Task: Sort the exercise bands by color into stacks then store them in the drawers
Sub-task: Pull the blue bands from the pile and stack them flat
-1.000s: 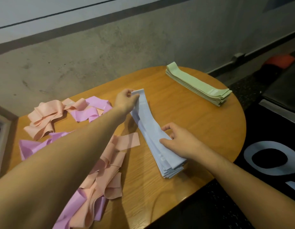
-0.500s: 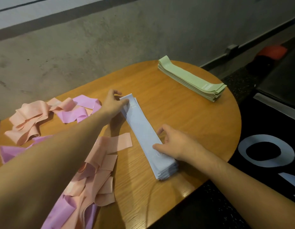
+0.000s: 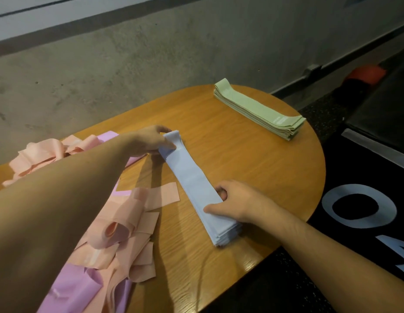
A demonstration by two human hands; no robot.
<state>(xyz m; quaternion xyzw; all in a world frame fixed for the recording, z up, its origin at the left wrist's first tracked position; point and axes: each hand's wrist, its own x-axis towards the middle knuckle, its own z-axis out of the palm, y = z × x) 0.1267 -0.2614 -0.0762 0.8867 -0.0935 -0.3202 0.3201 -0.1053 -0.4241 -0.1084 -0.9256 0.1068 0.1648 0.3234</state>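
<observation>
Frame centre: your left hand (image 3: pixel 149 141) pinches the far end of the blue stack (image 3: pixel 196 184); your right hand (image 3: pixel 236 202), fingers curled, grips its near end on the table (image 3: pixel 253 154).

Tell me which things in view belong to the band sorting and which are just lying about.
Job:
- blue band stack, left hand gripping its far end, right hand gripping its near end
- green band stack
- unsorted pink bands
- unsorted purple bands
- wooden table

Lying about:
- orange object on the floor
- black mat
</observation>
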